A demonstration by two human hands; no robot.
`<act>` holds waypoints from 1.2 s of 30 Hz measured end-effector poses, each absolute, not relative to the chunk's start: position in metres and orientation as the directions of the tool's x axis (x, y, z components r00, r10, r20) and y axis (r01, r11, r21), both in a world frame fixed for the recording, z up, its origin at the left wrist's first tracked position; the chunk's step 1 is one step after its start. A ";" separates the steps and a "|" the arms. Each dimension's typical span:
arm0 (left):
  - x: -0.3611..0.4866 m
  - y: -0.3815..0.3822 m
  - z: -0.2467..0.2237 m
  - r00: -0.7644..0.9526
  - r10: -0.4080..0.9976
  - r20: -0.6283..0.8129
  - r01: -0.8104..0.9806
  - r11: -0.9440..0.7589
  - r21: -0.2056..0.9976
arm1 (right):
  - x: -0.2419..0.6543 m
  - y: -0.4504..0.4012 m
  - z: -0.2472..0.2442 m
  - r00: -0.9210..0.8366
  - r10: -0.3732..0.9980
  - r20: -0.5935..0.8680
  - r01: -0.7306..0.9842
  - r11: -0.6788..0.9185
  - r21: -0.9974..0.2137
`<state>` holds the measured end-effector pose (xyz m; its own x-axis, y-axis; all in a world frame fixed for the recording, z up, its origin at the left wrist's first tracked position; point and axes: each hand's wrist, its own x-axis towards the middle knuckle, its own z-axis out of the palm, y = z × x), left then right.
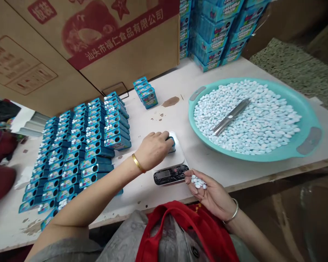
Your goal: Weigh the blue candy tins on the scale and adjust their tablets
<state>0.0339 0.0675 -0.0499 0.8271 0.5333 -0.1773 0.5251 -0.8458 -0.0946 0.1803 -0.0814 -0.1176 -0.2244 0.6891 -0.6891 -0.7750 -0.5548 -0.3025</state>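
Observation:
My left hand [155,150] closes its fingers over a small blue candy tin [171,145], which sits on the white plate of a kitchen scale [178,155]. Much of that tin is hidden by the fingers. The scale's black display panel [171,174] faces me, its digits too small to read surely. Beside its right end, my right hand [211,194] is turned palm up and cupped, holding a small heap of pale blue and white candies [199,181].
Candies fill a wide turquoise basin [276,157] at the right, with a metal scoop [231,117] lying on them. Rows of blue tins [79,145] cover the left. A few more tins [145,92] stand farther back, before a large cardboard box [112,43]. Packed blue boxes [211,36] are stacked behind.

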 end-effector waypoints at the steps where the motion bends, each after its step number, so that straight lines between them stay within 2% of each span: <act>1: 0.032 0.068 -0.045 0.833 0.529 -0.161 0.528 -0.848 -0.057 | 0.182 -0.081 -0.119 -0.226 0.680 -0.697 -0.781 -0.554 -0.288; 3: 0.024 0.071 -0.033 0.837 0.542 -0.077 0.546 -0.837 0.046 | 0.185 -0.080 -0.122 -0.236 0.666 -0.708 -0.794 -0.552 -0.254; 6: 0.001 0.075 -0.014 0.757 0.646 0.093 0.623 -0.758 0.195 | 0.190 -0.077 -0.126 -0.231 0.656 -0.718 -0.817 -0.531 -0.222; 9: -0.028 0.078 -0.006 0.610 0.765 0.208 0.721 -0.644 0.255 | 0.195 -0.074 -0.129 -0.185 0.641 -0.745 -0.831 -0.507 -0.230; 12: -0.052 0.079 -0.010 0.524 0.810 0.262 0.763 -0.583 0.279 | 0.199 -0.071 -0.131 -0.148 0.628 -0.764 -0.834 -0.495 -0.244; 15: -0.065 0.077 -0.018 0.517 0.821 0.241 0.764 -0.570 0.303 | 0.201 -0.067 -0.131 -0.133 0.631 -0.764 -0.833 -0.489 -0.258; 20: -0.062 0.073 -0.025 0.610 0.772 0.179 0.716 -0.633 0.295 | 0.201 -0.063 -0.130 -0.119 0.638 -0.761 -0.830 -0.484 -0.276; 24: -0.051 0.070 -0.027 0.671 0.733 0.109 0.669 -0.663 0.336 | 0.198 -0.061 -0.128 -0.121 0.636 -0.762 -0.825 -0.492 -0.278; 32: -0.034 0.073 -0.033 0.814 0.579 0.045 0.520 -0.762 0.386 | 0.187 -0.053 -0.121 -0.173 0.652 -0.738 -0.814 -0.516 -0.266; 36: -0.027 0.077 -0.036 0.859 0.510 -0.033 0.484 -0.790 0.377 | 0.176 -0.047 -0.115 -0.221 0.668 -0.711 -0.799 -0.542 -0.260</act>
